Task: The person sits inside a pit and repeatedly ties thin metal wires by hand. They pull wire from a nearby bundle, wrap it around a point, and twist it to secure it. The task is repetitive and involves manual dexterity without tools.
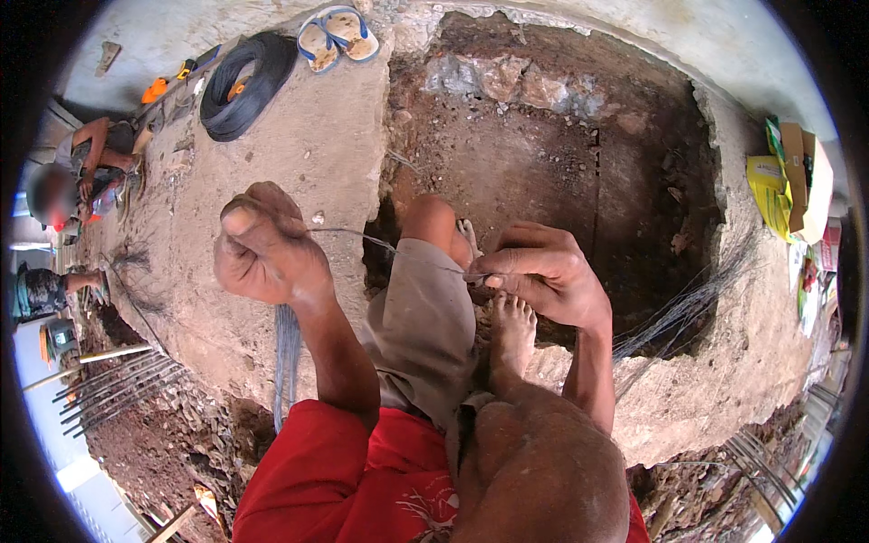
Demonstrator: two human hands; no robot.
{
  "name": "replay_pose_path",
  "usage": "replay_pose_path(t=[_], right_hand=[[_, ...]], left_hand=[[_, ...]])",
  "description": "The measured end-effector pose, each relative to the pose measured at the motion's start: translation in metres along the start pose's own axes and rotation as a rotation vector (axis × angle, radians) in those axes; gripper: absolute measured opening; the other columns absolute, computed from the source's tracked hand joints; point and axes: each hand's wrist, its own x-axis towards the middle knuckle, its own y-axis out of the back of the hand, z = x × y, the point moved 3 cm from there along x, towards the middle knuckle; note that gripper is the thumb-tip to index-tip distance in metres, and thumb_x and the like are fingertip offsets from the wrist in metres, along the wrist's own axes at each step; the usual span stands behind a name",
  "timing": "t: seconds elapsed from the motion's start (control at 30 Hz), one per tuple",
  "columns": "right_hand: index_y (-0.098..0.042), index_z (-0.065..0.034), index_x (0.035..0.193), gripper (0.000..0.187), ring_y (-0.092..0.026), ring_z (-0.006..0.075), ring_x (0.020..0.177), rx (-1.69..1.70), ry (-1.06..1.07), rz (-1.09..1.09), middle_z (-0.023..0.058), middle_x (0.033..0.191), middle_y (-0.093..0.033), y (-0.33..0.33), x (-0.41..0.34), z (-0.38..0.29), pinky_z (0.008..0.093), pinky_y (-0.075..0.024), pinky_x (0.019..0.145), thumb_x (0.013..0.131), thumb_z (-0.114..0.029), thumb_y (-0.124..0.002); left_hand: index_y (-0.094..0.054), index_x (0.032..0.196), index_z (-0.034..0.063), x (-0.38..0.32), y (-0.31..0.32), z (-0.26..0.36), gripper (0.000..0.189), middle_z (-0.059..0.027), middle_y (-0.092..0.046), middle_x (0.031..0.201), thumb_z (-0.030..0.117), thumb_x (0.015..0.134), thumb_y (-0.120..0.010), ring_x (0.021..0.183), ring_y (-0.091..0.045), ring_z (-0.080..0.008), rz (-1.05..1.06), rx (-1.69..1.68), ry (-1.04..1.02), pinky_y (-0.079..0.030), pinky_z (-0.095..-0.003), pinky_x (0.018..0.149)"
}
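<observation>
A thin length of tie wire runs between both hands above the lap. One end is gripped by my left hand, its fingers curled closed. The wire's other part is pinched between thumb and fingers of my right hand. Beside the left forearm lies a bundle of straight wires, partly hidden by the arm. A second, fanned bundle of wires lies right of the right forearm, over the pit's edge. A coil of dark wire rests on the concrete at upper left.
A dug pit opens in the concrete floor ahead. Flip-flops and a tape measure lie by the wall. A cardboard box stands at right; steel bars lie lower left. Other people are at far left.
</observation>
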Motion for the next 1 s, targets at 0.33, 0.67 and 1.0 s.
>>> replay_pose_path(t=[0.33,0.67,1.0], right_hand=[[-0.078,-0.001,0.105,0.012,-0.075,0.023,0.085,0.047,-0.252,0.2,0.0134,0.094,-0.078,-0.027,-0.006,0.043,0.0358,-0.0584,0.076,0.097,-0.008,-0.072],[-0.077,0.0004,0.107,0.015,-0.074,0.0229,0.082,0.102,-0.288,0.246,0.0141,0.095,-0.078,-0.065,-0.016,0.066,0.035,-0.0567,0.075,0.098,-0.011,-0.072],[-0.074,-0.0004,0.113,0.028,-0.069,0.024,0.095,0.124,-0.205,0.29,0.0132,0.104,-0.072,-0.031,-0.016,0.043,0.036,-0.0533,0.086,0.086,-0.007,-0.079]], left_hand=[[-0.05,0.134,-0.0015,-0.015,-0.019,-0.019,0.06,-0.0174,-0.061,0.127,0.053,0.109,-0.048,0.096,-0.068,-0.0272,-0.138,0.123,0.083,-0.053,-0.0395,0.084],[-0.062,0.128,0.0021,-0.082,-0.053,-0.038,0.03,-0.0098,-0.068,0.113,0.024,0.11,-0.054,0.095,-0.065,-0.0158,-0.174,-0.188,0.71,-0.051,-0.0296,0.084],[-0.064,0.118,0.001,-0.109,-0.066,-0.018,0.022,-0.0019,-0.06,0.075,0.018,0.111,-0.052,0.054,-0.047,-0.0034,-0.219,-0.311,0.839,-0.038,-0.0215,0.048]])
